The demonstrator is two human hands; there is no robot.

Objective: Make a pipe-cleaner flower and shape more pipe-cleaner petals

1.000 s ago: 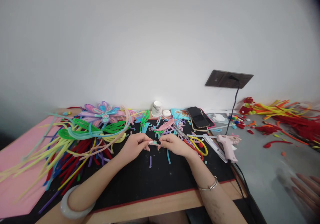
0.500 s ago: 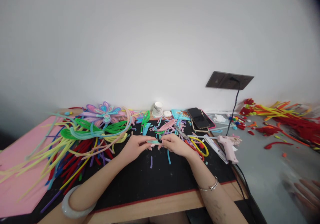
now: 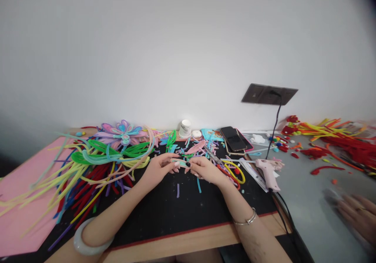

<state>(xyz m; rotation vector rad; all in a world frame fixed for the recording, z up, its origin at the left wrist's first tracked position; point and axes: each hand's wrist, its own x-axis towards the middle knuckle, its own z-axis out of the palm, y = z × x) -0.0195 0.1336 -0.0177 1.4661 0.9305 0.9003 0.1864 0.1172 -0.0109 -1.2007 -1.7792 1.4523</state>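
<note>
Between both hands, over the black mat (image 3: 164, 224), is a small pipe cleaner piece (image 3: 182, 163) in pale green and pink. My left hand (image 3: 161, 169) pinches its left end between thumb and fingers. Its right end sits in the closed fingertips of my right hand (image 3: 206, 169), where a dark nail shows. Short purple (image 3: 178, 190) and blue pipe cleaner bits (image 3: 199, 185) lie on the mat just below. A pink petal-shaped loop (image 3: 196, 147) lies behind the hands among cut pieces.
Long pipe cleaners (image 3: 79, 176) and a pastel flower (image 3: 123, 131) cover the left. Behind stand a paper cup (image 3: 185, 128) and phones (image 3: 233, 138). Scissors (image 3: 213, 155) and a pink glue gun (image 3: 268, 173) lie right. Another person's blurred hand (image 3: 357, 212) rests over the grey table.
My left hand's fingers have shifted and spread slightly around the piece, which now shows more between the hands. The other person's hand has moved further into view at the right.
</note>
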